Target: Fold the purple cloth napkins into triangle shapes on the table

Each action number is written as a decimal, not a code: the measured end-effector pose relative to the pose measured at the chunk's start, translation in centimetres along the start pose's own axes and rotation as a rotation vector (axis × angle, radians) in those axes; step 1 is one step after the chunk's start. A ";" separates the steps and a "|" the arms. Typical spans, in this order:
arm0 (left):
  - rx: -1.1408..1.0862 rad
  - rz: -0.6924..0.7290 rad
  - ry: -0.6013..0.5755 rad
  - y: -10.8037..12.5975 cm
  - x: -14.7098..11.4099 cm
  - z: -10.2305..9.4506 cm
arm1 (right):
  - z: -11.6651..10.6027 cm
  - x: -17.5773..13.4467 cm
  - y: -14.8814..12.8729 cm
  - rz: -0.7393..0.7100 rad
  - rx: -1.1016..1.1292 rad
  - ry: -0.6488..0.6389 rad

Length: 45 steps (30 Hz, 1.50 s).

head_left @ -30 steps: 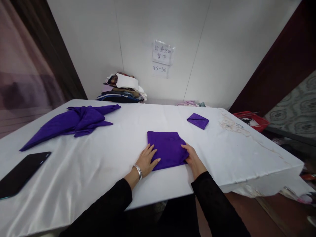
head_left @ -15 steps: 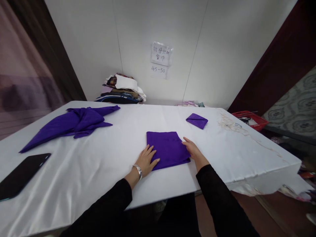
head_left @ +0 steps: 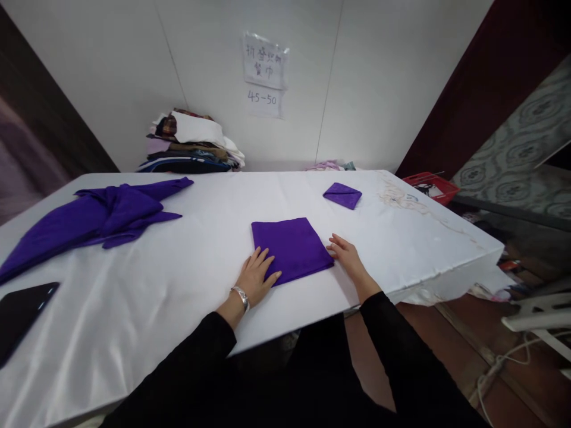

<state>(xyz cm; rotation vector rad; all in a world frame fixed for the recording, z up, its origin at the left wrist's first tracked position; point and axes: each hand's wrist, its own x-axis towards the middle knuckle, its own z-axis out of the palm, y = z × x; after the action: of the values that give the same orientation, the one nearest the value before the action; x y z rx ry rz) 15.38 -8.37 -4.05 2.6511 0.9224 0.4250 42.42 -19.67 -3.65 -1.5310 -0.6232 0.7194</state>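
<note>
Head view: left hand (head_left: pixel 254 280) fingers spread flat on the left side of folded purple cloth (head_left: pixel 294 246). Right hand (head_left: pixel 349 259) fingers free, loosely curled just beside its right edge; contact unclear. Small purple fold (head_left: pixel 343 195) beyond right fingertips. Rumpled purple cloth (head_left: pixel 111 214), phone (head_left: pixel 24 315) well left of left fingers.

Centre cloth (head_left: pixel 292 246): solid purple. Left bundle (head_left: pixel 89 217): purple. Tabletop (head_left: pixel 200 238): white, beige pattern (head_left: pixel 396 198) at right. Far-right basket (head_left: pixel 449 191): red.

Purp. sq. (head_left: pixel 292 245): matt cloth; wht. tblcloth (head_left: pixel 203 249): glossy.
</note>
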 end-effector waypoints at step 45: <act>0.188 -0.259 -0.132 -3.6 7.9 0.1 | 0.7 -6.4 2.2 -0.647 -1.344 -0.496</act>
<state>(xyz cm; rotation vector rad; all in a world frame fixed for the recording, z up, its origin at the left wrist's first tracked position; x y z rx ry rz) 19.32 -0.63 -4.07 2.6327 1.2964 0.1051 37.65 -24.18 -5.31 -2.1032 -2.1508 0.0757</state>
